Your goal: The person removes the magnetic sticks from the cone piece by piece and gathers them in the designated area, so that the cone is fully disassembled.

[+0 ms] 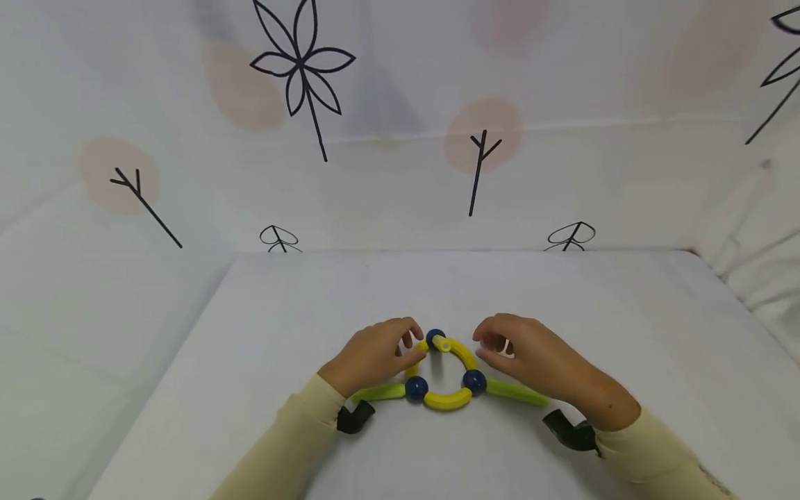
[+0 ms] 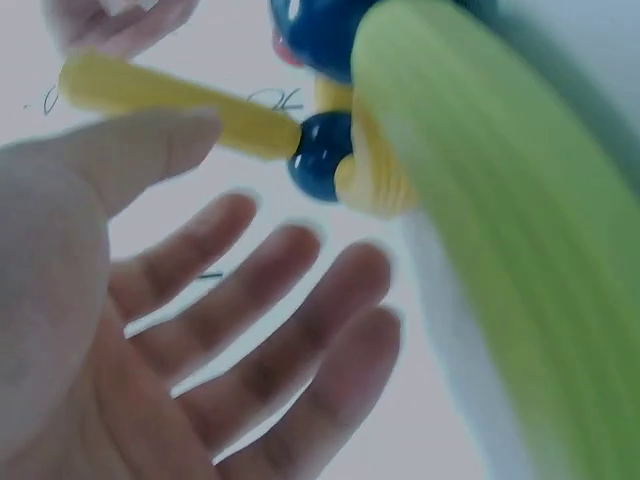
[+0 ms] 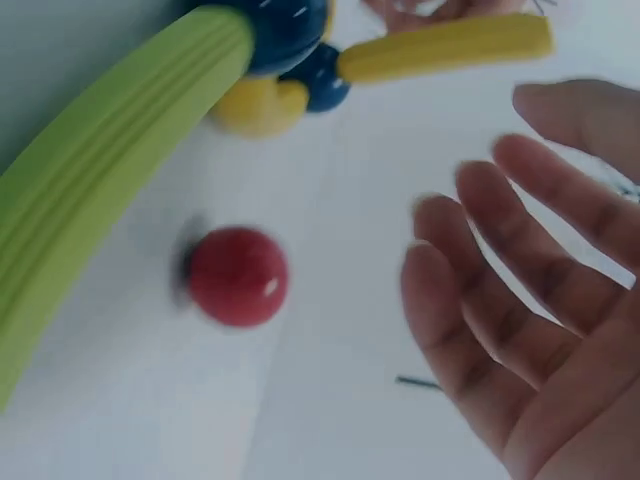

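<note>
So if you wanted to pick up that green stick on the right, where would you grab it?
Probably at the free outer end of the right green stick, pinched from above across its narrow width. It lies flat on the table, and its inner end joins a blue ball.

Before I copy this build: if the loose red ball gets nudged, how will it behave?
The red ball looks round and glossy and lies free on the smooth white table, so it would probably roll at a light touch. It seems joined to nothing, unlike the blue balls in the ring. Its slick shine suggests it could slip from a loose pinch.
</note>
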A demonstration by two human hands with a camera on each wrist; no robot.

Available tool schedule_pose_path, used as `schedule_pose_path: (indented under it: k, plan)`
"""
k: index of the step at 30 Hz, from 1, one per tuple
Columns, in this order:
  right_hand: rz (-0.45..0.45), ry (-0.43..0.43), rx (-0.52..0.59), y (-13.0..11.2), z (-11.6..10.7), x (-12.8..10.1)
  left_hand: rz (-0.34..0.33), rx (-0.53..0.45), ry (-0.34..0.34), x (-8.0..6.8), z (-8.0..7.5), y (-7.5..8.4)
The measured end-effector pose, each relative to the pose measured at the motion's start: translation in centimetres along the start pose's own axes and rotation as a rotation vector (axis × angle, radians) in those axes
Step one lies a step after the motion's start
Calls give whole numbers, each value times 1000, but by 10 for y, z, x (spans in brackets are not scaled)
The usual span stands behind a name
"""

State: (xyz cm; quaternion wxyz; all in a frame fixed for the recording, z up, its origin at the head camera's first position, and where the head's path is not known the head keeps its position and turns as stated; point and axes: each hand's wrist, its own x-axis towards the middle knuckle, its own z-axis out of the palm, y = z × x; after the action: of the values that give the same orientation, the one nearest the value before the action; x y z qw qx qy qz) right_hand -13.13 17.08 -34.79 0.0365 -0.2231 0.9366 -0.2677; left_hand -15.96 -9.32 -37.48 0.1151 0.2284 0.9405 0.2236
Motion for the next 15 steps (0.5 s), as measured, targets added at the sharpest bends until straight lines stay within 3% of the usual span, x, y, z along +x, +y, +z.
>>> schedule_pose_path:
  k: [3, 6, 10, 15]
  plan:
    - [-38, 35, 15, -10, 0, 3, 5, 20, 55, 4, 3, 6]
    - [-67, 13, 77, -19, 6, 10, 2, 36, 76, 9, 6, 9]
    - [-74, -40, 168, -25, 18, 17, 0, 37, 52, 16, 13, 8]
    - [-74, -29, 204, -24, 33, 22, 21, 11, 26, 20, 21, 0]
